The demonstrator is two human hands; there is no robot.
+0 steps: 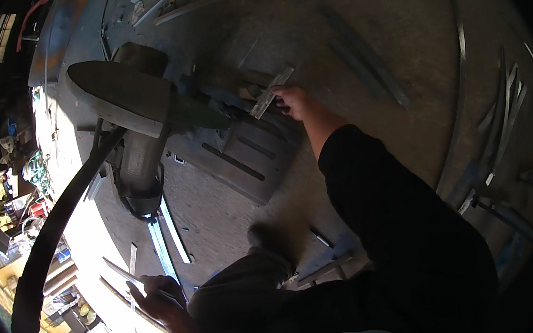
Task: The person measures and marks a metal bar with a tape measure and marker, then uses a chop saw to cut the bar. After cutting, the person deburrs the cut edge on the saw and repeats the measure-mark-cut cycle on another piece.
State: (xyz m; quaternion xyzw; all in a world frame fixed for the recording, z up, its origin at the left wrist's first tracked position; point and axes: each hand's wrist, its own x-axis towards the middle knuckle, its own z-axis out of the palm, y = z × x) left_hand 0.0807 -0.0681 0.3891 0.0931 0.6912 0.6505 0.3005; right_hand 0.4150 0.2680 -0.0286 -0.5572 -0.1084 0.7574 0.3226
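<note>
My right hand [293, 102] reaches forward, its fingers closed on the near side of a short, flat metal bar [265, 101]. The bar sits at a slant just beyond the slotted base plate [230, 160] of a grey machine. That machine [126, 93] has a rounded cover and a cylindrical body, and stands left of the bar. At the lower left, my left hand [162, 301] is closed around a thin metal strip [120, 270] that points up and left. Shadow hides part of that grip.
Long metal strips [161, 249] lie on the floor under the machine. More bars [505, 122] lie at the right, and two dark lengths [369, 61] lie ahead. A thick black hose-like band [58, 221] arcs along the left. Cluttered goods [36, 171] line the sunlit left side.
</note>
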